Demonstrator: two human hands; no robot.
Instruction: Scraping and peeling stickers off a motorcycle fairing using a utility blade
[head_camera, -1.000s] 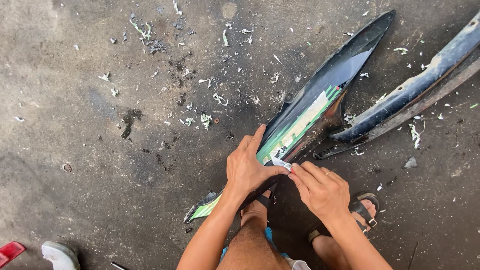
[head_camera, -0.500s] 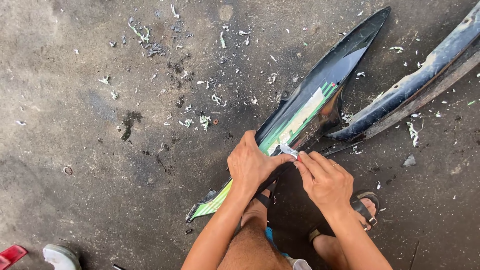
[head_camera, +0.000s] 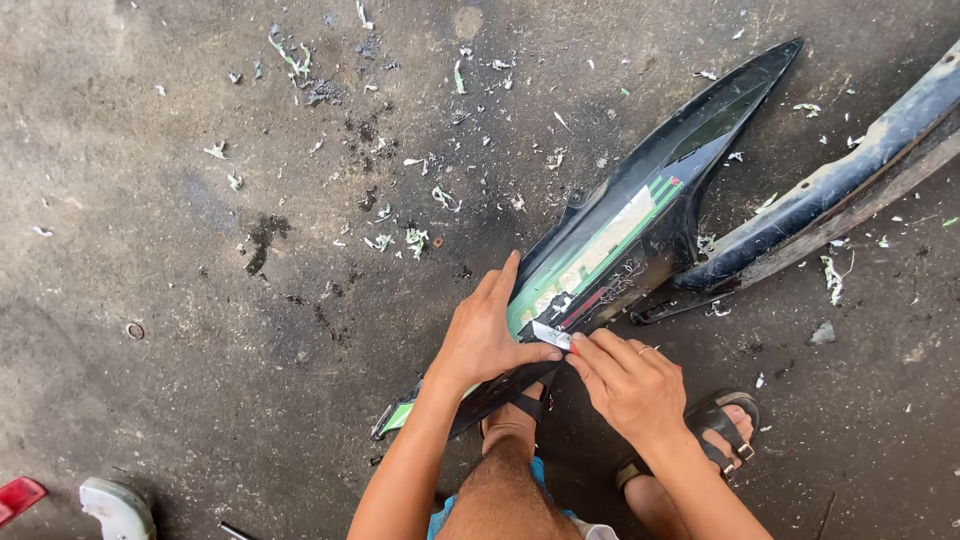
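- Two bare hands meet over a long black fairing panel (head_camera: 640, 215) that lies slantwise on the concrete floor (head_camera: 200, 350), its pointed tip toward the upper right and its lower end near the person's knees.
- The left hand (head_camera: 480, 335) lies flat on the panel's lower part, fingers spread and pressing down; it clamps on nothing, and its thumb reaches toward the other hand.
- The right hand (head_camera: 630, 380) pinches a small flat pale blade (head_camera: 552, 335) between thumb and fingertips, the blade's edge set against the panel's surface just beside the left thumb; a ring shows on one finger.
- The two hands are close together, nearly touching at the blade.
- A green and white sticker strip (head_camera: 610, 235) runs along the panel's middle; near the hands its surface looks scratched and partly bare.
- A second dark panel (head_camera: 840, 190), long and scuffed, lies to the right, its lower end touching or just beside the first.
- Pale green and white scraps (head_camera: 415, 240) are scattered over the floor, thickest to the upper left of the hands.
- The person's feet, in dark sandals (head_camera: 725, 430), rest on the floor under the right hand.
- At the lower left edge sit a white shoe tip (head_camera: 120, 505) and a red object (head_camera: 20, 497).
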